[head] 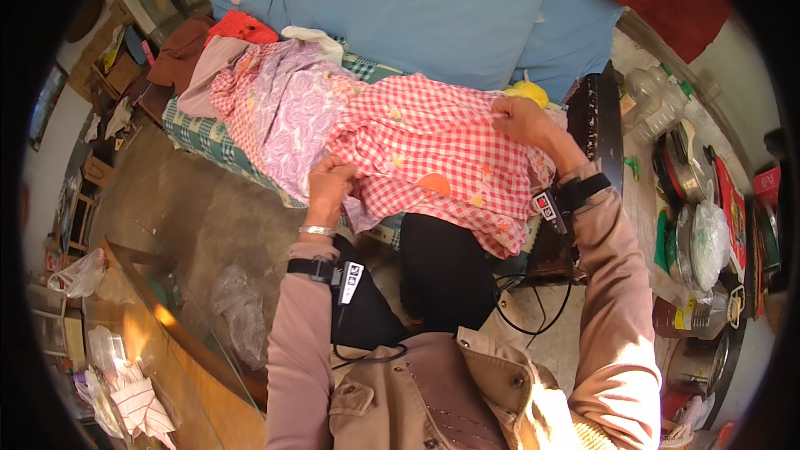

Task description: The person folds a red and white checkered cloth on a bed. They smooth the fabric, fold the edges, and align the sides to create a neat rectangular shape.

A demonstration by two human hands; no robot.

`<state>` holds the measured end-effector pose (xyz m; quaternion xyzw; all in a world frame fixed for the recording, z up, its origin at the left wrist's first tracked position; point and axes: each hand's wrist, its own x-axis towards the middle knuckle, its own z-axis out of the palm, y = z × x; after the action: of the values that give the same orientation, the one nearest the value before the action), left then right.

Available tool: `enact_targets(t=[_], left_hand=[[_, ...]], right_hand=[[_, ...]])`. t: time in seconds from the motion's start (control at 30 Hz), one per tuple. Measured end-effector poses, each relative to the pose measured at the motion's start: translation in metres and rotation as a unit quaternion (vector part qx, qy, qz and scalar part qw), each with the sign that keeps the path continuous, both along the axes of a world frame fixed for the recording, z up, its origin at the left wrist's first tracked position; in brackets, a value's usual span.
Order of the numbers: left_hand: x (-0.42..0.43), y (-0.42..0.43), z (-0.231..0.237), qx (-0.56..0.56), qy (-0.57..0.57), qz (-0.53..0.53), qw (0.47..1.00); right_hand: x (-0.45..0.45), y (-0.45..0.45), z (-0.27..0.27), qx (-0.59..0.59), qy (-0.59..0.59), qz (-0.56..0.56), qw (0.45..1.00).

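Note:
A red-and-white gingham cloth [431, 131], printed with small flowers and an orange disc, lies spread over a padded seat [200, 144] with a green plaid cover. My left hand [329, 182] pinches the cloth's near left edge. At its far right side, the fingers of my right hand [525, 119] grip the fabric. Beneath and to the left is a crumpled lilac rose-patterned cloth [300, 119], beside more pink checked fabric. The cloth's near right corner hangs over the seat's front edge by my knee.
A blue sheet [437, 12] covers the backrest, with a yellow object [529, 94] at its foot. Brown clothing [181, 53] and a red cloth [242, 27] lie at the left end. Plastic bottles [653, 100] and pots stand at right. A glass-topped wooden table [187, 350] is near left.

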<state>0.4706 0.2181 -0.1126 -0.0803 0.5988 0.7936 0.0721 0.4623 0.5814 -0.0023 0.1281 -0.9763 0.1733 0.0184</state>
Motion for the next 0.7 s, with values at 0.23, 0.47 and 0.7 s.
enact_targets(t=[0.23,0.47,0.7], left_hand=[[-0.032,-0.081,0.101,0.058,0.219,0.298,0.927],[-0.049,-0.177,0.153,0.158,0.219,0.401,0.875],[-0.058,-0.198,0.148,0.167,0.231,0.377,0.881]], right_hand=[[-0.031,-0.008,0.078,-0.391,0.087,-0.002,0.916],[-0.014,0.008,0.03,-0.312,-0.185,-0.064,0.93],[0.025,-0.009,-0.042,-0.306,-0.126,0.045,0.942]])
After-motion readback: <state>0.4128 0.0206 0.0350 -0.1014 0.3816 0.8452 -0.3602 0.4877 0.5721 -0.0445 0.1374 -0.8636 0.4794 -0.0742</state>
